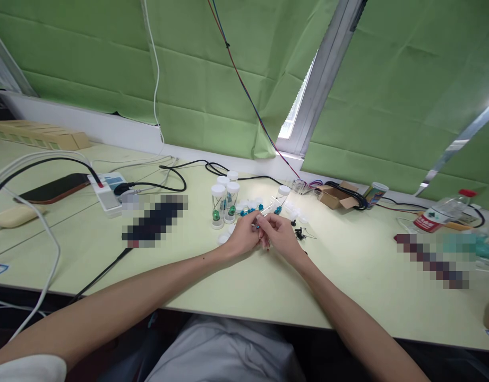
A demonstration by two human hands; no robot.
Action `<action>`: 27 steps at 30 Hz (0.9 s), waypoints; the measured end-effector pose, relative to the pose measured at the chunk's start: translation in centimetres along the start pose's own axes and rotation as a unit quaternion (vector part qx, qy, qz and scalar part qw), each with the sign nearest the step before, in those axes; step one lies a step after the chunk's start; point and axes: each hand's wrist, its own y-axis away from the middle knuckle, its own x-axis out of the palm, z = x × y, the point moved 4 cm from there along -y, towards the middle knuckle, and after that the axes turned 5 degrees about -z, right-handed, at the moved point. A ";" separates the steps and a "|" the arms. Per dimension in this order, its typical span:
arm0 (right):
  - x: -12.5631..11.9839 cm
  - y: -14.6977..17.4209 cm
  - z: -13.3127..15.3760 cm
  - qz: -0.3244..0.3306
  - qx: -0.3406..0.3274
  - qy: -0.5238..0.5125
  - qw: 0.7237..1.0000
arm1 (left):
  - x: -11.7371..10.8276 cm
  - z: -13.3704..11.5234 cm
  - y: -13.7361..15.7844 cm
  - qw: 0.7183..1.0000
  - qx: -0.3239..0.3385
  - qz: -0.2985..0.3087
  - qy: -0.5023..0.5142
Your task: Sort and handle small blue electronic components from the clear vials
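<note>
My left hand and my right hand meet over the table, fingers closed together around something small. A bit of blue shows between the fingertips, but the thing itself is too small and covered to name. Just beyond my left hand stand several clear tubes with white caps, some holding green pieces. Another white-capped tube leans behind my right hand. Small blue parts lie behind the fingers. Black parts with thin wires are right of my right hand, near loose white caps.
At left are a power strip, cables, and a dark phone-like slab. An open cardboard box and a canister stand at the back right. Farther right a red-capped bottle lies tilted. Green blinds hang behind.
</note>
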 end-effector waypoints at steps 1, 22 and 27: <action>0.0 0.0 0.0 0.000 -0.001 0.004 1.000 | 0.0 0.0 0.0 1.000 0.003 -0.001 -0.002; 0.1 0.3 0.2 -0.003 -0.013 0.060 0.998 | 0.0 0.6 -0.1 0.999 0.007 0.004 -0.038; 0.2 0.5 0.5 -0.004 -0.019 0.071 0.997 | 0.1 0.6 -0.1 1.000 0.002 0.012 -0.024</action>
